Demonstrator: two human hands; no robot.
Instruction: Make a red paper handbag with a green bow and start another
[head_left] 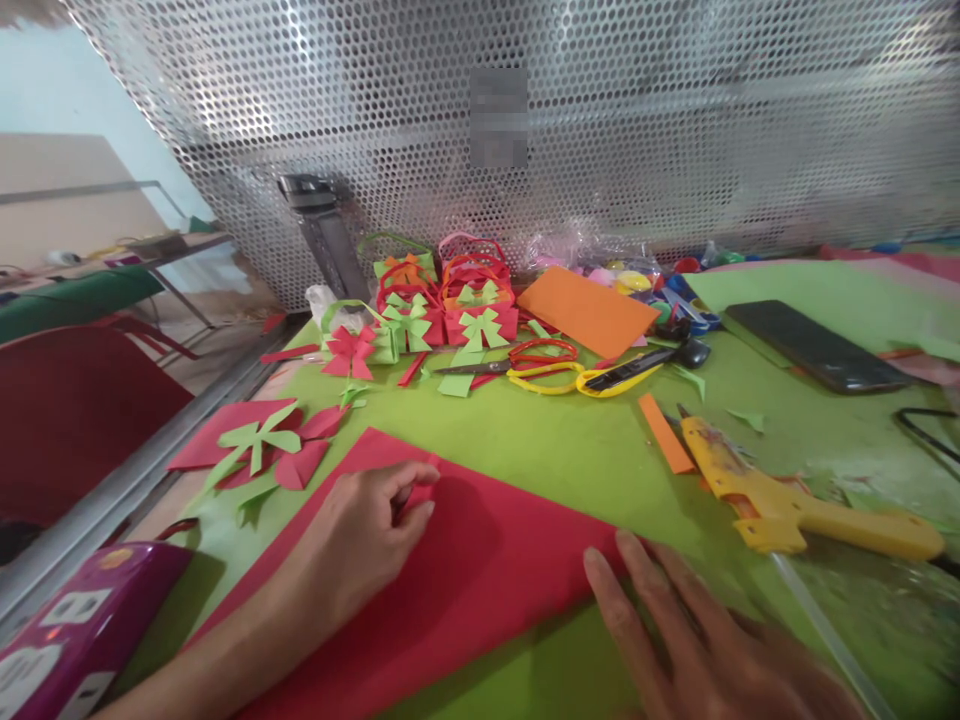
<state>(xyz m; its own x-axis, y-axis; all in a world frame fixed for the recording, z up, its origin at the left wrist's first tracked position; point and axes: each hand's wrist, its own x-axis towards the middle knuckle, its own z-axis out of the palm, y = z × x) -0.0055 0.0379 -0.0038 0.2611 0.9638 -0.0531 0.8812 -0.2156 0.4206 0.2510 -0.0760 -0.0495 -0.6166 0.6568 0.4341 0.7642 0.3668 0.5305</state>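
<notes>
Red sheet [480, 580] on the green counter [540, 440], held at two places.
The left hand [360, 545] pinches the sheet's far corner between thumb and fingers. The right hand [690, 640] lies flat, fingers spread, on its right edge. A yellow glue gun [787, 500] lies near that hand, with scissors [547, 375] farther back.

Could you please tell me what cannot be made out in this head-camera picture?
Head view only:
Label on the mesh panel: blurred, unreadable.
Purple box: cut off by the left and bottom edges.
Left hand: its curled fingers hide the edge of the red paper that they pinch.
Right hand: motion-blurred, cut off by the bottom edge.
</notes>
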